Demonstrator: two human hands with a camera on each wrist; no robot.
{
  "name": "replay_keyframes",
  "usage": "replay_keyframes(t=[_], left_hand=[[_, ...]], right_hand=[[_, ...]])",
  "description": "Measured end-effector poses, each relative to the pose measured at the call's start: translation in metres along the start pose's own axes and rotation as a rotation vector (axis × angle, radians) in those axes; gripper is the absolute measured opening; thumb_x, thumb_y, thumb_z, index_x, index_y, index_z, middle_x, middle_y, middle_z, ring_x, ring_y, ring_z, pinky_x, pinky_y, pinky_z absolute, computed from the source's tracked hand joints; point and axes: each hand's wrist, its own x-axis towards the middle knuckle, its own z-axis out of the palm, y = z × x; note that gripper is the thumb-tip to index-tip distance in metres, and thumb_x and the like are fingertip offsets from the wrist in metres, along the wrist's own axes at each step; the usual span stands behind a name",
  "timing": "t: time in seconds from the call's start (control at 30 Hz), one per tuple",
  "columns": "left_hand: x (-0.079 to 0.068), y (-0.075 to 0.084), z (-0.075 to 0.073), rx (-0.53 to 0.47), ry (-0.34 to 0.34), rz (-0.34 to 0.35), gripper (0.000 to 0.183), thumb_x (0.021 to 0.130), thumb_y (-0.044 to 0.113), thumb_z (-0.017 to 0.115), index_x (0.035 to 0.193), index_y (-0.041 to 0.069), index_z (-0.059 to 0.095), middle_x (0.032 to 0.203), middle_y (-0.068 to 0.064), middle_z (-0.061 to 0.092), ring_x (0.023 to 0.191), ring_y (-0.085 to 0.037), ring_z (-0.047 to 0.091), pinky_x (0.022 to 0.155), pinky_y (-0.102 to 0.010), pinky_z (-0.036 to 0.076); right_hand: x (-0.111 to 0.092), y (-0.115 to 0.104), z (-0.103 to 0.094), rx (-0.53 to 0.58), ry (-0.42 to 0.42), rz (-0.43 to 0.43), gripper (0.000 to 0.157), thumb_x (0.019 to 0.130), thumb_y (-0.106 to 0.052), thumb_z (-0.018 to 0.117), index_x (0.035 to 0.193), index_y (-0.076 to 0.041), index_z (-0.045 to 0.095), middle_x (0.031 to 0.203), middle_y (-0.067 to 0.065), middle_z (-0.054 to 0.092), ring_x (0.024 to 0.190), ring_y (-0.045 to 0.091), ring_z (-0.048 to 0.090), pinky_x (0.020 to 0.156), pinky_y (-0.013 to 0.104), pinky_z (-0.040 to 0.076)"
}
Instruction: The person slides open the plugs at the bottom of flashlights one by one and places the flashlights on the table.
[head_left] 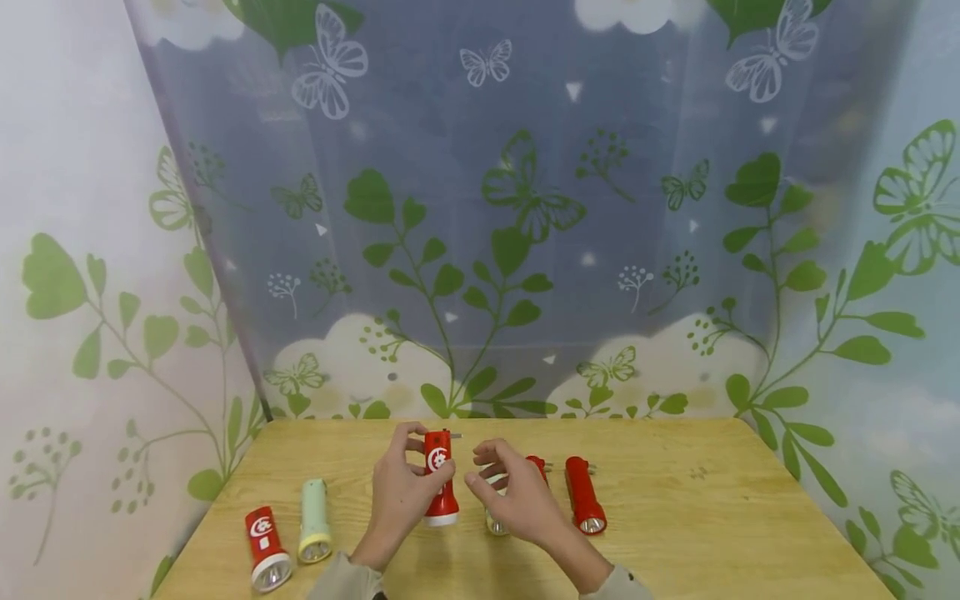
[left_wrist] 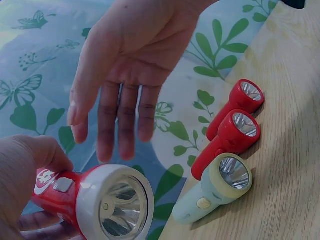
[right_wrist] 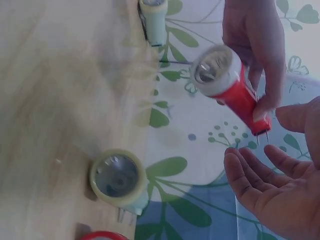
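We noted the red-and-white flashlight (head_left: 442, 502) above the desk (head_left: 675, 500), clamped between thumb and fingers of the left hand (head_left: 401, 492); prongs (head_left: 456, 436) pointed toward the right hand (head_left: 522, 502), its slightly parted fingers just beside them.

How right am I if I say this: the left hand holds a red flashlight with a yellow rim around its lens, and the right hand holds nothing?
One detail is wrong: the rim is white, not yellow, as the left wrist view shows. The left hand does hold a red flashlight, and the right hand holds nothing.
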Motion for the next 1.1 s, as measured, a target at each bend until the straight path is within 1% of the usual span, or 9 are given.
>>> replay_keyframes(t=[0.13, 0.3, 0.43, 0.6, 0.73, 0.9, 0.97, 1.1], left_hand=[[0.002, -0.003, 0.001, 0.024, 0.010, -0.012, 0.051, 0.067, 0.024, 0.076, 0.108, 0.029, 0.046, 0.088, -0.003, 0.061, 0.054, -0.011, 0.060, 0.044, -0.023, 0.048], [0.004, -0.008, 0.003, 0.054, 0.020, -0.019, 0.050, 0.068, 0.026, 0.074, 0.108, 0.029, 0.045, 0.088, -0.004, 0.061, 0.054, -0.011, 0.059, 0.044, -0.022, 0.048], [0.007, -0.012, 0.003, 0.069, 0.036, -0.018, 0.048, 0.068, 0.026, 0.073, 0.108, 0.028, 0.045, 0.086, -0.004, 0.061, 0.053, -0.011, 0.059, 0.043, -0.021, 0.047], [0.011, -0.016, 0.005, 0.075, 0.043, -0.025, 0.047, 0.069, 0.027, 0.073, 0.107, 0.027, 0.045, 0.084, -0.004, 0.061, 0.052, -0.010, 0.060, 0.043, -0.021, 0.047], [0.012, -0.019, 0.006, 0.063, 0.038, -0.044, 0.047, 0.068, 0.025, 0.073, 0.106, 0.025, 0.045, 0.084, -0.006, 0.061, 0.050, -0.012, 0.058, 0.043, -0.022, 0.047], [0.013, -0.025, 0.008, 0.053, 0.030, -0.058, 0.047, 0.068, 0.021, 0.074, 0.106, 0.023, 0.045, 0.084, -0.008, 0.060, 0.049, -0.012, 0.057, 0.042, -0.023, 0.046], [0.014, -0.028, 0.009, 0.053, 0.027, -0.060, 0.047, 0.068, 0.021, 0.074, 0.105, 0.022, 0.045, 0.084, -0.009, 0.060, 0.049, -0.012, 0.057, 0.041, -0.023, 0.046], [0.014, -0.034, 0.010, 0.063, 0.029, -0.070, 0.046, 0.068, 0.023, 0.073, 0.104, 0.022, 0.045, 0.082, -0.008, 0.060, 0.048, -0.012, 0.056, 0.040, -0.023, 0.046]], right_hand=[[-0.007, 0.001, 0.008, 0.019, -0.016, 0.009, 0.033, 0.087, -0.041, 0.055, 0.114, -0.023, 0.050, 0.110, 0.001, 0.059, 0.094, 0.013, 0.061, 0.075, 0.023, 0.050], [-0.012, 0.002, 0.019, 0.037, -0.036, 0.040, 0.034, 0.086, -0.040, 0.056, 0.115, -0.024, 0.049, 0.112, -0.001, 0.059, 0.093, 0.010, 0.061, 0.074, 0.021, 0.050], [-0.015, 0.003, 0.028, 0.045, -0.060, 0.061, 0.037, 0.086, -0.038, 0.058, 0.119, -0.024, 0.049, 0.117, -0.001, 0.058, 0.094, 0.011, 0.061, 0.073, 0.021, 0.050], [-0.020, 0.005, 0.036, 0.044, -0.094, 0.058, 0.042, 0.086, -0.036, 0.058, 0.125, -0.023, 0.048, 0.126, 0.000, 0.055, 0.097, 0.014, 0.061, 0.070, 0.020, 0.050], [-0.023, 0.006, 0.040, 0.056, -0.110, 0.031, 0.043, 0.086, -0.032, 0.059, 0.126, -0.023, 0.048, 0.127, 0.001, 0.055, 0.098, 0.017, 0.062, 0.071, 0.020, 0.051], [-0.025, 0.009, 0.045, 0.091, -0.142, 0.003, 0.043, 0.087, -0.029, 0.058, 0.128, -0.022, 0.047, 0.131, 0.001, 0.052, 0.102, 0.027, 0.061, 0.074, 0.021, 0.051], [-0.025, 0.010, 0.047, 0.113, -0.154, 0.010, 0.044, 0.087, -0.029, 0.058, 0.129, -0.022, 0.046, 0.133, 0.001, 0.049, 0.103, 0.029, 0.061, 0.075, 0.022, 0.052], [-0.026, 0.012, 0.051, 0.148, -0.171, 0.045, 0.047, 0.086, -0.031, 0.059, 0.130, -0.022, 0.045, 0.135, 0.002, 0.048, 0.106, 0.029, 0.059, 0.077, 0.023, 0.051]])
